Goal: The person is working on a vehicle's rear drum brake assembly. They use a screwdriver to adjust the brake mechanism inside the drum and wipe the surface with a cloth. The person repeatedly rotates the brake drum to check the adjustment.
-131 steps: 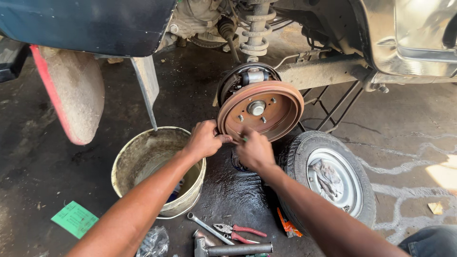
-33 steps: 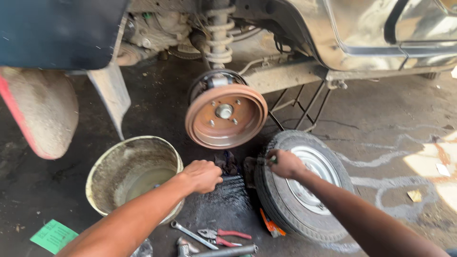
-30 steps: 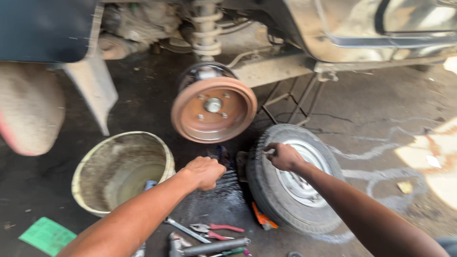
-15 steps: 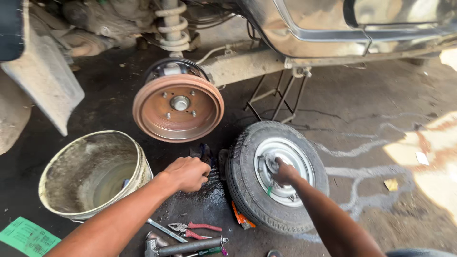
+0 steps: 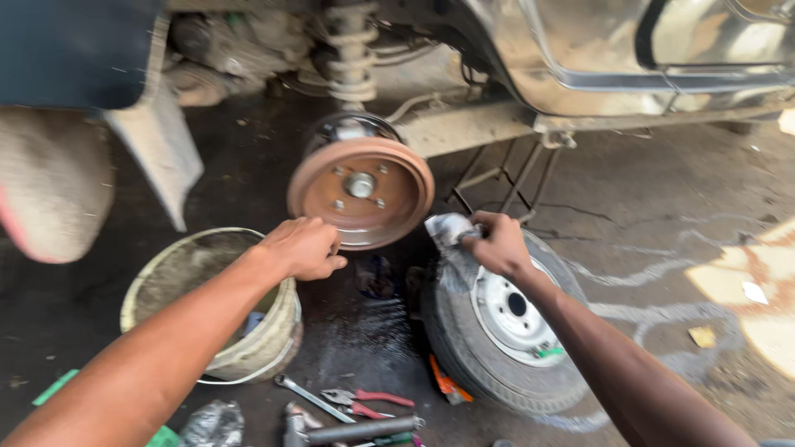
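Right hand (image 5: 497,244) clutches a pale rag (image 5: 447,228); left hand (image 5: 302,247), loosely curled, touches rusty drum (image 5: 360,190).

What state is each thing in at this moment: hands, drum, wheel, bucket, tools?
Left hand: loosely curled, at the brake drum's edge.
Right hand: shut on a rag.
Brake drum: mounted, bare.
Wheel: off the car, leaning.
Bucket: upright, uncovered.
Pliers: lying on ground.
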